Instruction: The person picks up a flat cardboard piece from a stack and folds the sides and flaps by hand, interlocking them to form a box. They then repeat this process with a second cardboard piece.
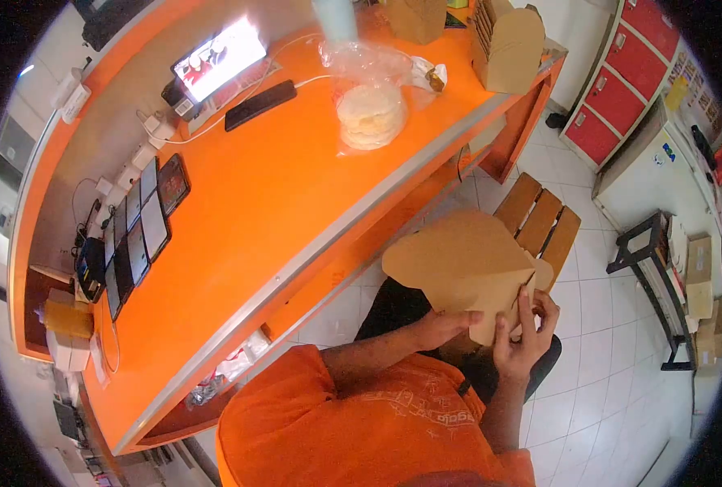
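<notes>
A brown cardboard piece (458,260), partly folded and with rounded flaps, is held over my lap. My left hand (449,327) grips its lower edge, with the thumb lying on the board and the other fingers hidden beneath. On the right side, my right hand (525,331) pinches a folded side panel, its fingers bent against the board. The cardboard is tilted and stands apart from the orange counter (239,219).
On the counter are a plastic bag of pale round items (367,114), a black phone (260,105), a lit screen (219,62), several phones (146,219) and folded cardboard boxes (507,49). A wooden stool (540,219) stands beyond my knees, with a black metal frame (657,292) at right.
</notes>
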Motion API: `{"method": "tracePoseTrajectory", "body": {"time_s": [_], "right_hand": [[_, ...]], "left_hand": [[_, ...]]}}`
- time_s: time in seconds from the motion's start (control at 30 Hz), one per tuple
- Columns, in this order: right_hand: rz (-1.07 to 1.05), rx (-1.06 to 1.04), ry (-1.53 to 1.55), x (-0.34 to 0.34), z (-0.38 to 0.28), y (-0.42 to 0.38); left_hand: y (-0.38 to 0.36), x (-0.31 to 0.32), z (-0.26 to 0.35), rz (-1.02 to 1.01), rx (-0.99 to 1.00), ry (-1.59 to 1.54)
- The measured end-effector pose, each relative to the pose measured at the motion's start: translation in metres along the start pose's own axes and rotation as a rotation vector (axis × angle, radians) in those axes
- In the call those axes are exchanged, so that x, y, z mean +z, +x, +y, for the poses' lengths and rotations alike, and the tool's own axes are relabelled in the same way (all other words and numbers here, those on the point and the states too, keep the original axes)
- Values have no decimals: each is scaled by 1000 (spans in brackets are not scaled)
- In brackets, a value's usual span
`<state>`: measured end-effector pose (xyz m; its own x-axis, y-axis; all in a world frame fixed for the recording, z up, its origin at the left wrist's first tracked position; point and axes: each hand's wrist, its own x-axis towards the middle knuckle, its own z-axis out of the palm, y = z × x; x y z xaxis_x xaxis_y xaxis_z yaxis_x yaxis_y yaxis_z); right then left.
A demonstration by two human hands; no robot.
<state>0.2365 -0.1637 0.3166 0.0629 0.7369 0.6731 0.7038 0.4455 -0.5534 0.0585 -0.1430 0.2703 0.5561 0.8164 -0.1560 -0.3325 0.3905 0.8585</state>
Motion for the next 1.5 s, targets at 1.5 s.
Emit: {"method": "tracePoseTrajectory", "body": {"time_s": [1.5], "right_hand": [[117,317,486,9,11,-6]], "left_hand": [[-4,28,-6,232,559,634]]}}
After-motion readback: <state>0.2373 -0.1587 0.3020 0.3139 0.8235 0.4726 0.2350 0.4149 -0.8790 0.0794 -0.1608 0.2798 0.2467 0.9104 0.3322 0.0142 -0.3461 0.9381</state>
